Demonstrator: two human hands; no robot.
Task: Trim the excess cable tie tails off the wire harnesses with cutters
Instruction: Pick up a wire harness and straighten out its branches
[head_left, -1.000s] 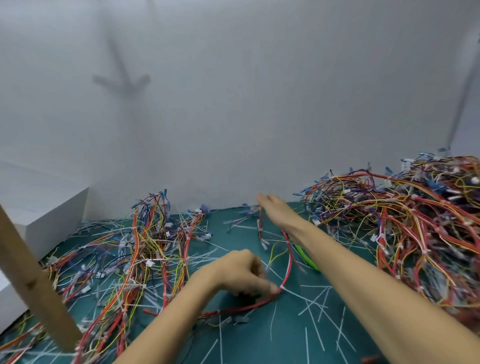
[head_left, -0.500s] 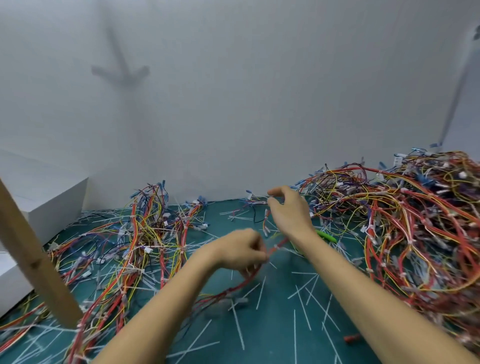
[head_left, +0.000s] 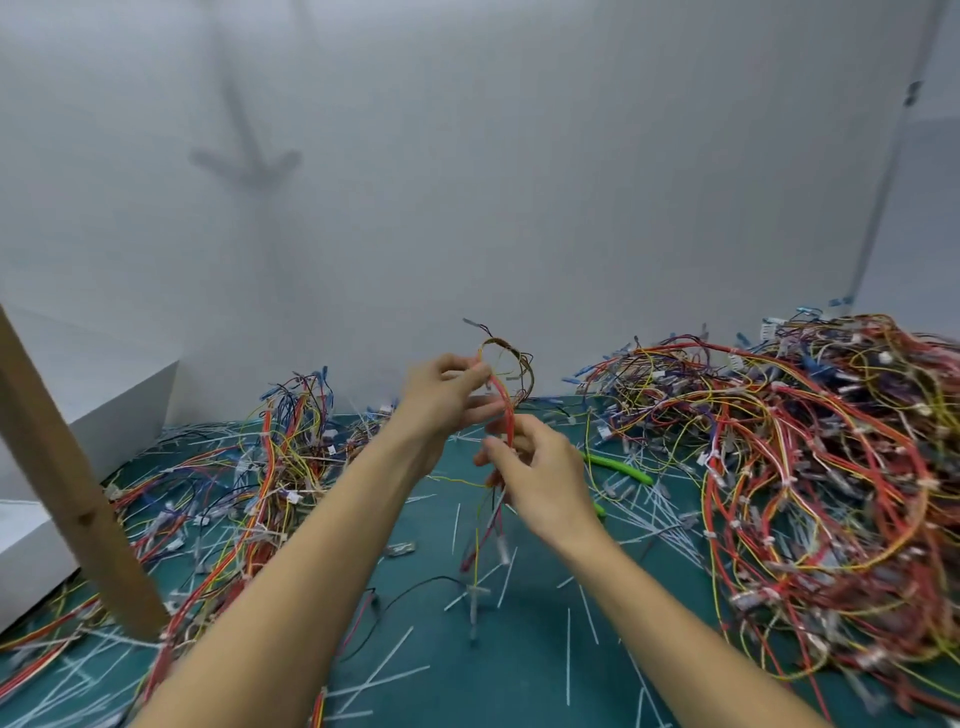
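Above the green mat (head_left: 511, 686), the left hand (head_left: 441, 400) pinches the upper part of a red wire harness (head_left: 507, 413) while the right hand (head_left: 545, 483) grips it lower down.

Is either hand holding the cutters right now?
No, the left hand and right hand grip the harness, while the green-handled cutters lie on the mat.

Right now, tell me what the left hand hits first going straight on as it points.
The left hand grips the harness, so that loop comes first; beyond it the way looks free as far as the white wall, though depth is unclear.
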